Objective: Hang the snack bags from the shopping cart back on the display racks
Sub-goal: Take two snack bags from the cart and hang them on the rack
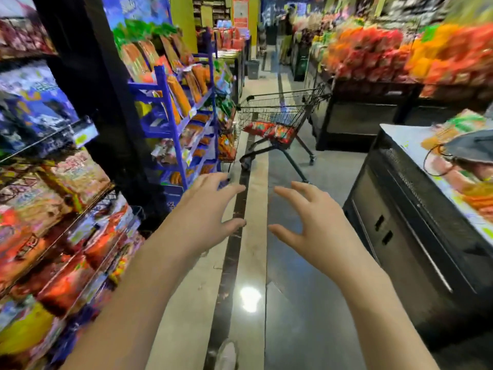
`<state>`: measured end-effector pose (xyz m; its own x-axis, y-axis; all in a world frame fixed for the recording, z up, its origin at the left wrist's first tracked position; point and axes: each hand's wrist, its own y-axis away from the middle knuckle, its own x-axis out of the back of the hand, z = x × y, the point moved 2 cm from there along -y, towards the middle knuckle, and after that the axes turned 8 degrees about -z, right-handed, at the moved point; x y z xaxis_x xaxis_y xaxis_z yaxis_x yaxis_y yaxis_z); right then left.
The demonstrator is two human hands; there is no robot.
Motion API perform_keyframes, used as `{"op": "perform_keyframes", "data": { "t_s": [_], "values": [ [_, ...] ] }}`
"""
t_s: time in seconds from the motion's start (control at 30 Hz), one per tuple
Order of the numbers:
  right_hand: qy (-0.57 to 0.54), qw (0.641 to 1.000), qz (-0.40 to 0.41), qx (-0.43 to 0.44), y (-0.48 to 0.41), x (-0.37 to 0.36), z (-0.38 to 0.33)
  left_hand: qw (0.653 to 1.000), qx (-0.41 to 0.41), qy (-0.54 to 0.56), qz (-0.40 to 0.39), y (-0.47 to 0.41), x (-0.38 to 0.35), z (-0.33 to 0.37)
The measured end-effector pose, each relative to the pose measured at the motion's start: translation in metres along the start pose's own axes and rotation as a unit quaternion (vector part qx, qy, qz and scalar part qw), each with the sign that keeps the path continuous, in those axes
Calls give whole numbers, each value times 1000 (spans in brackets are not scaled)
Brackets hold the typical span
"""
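A wire shopping cart [280,108] stands down the aisle, well beyond my reach, with red snack bags [269,130] lying in its bottom. A blue display rack [170,108] with orange snack bags stands to the cart's left. My left hand [205,209] and my right hand [312,225] are stretched forward over the floor, both empty with fingers spread. The frame is blurred by motion.
Shelves packed with snack bags [53,209] line the left side. A black chest display [416,222] with packets and a dark bag on top stands at the right. More stacked goods [400,54] fill the far right. The shiny floor aisle [266,263] runs between them.
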<state>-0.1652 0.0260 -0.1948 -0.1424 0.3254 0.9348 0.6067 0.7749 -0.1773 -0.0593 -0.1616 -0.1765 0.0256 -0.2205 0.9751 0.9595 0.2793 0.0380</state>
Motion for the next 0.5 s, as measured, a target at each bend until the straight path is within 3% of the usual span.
{"op": "perform_keyframes", "data": {
  "t_s": [0.27, 0.5],
  "values": [
    [-18, 999, 6, -49, -190, -7, 41, 999, -38, 15, -8, -196, 39, -82],
    [-22, 997, 13, -79, -315, -9, 102, 998, -62, 9, -26, -336, 57, -111]
  ]
}}
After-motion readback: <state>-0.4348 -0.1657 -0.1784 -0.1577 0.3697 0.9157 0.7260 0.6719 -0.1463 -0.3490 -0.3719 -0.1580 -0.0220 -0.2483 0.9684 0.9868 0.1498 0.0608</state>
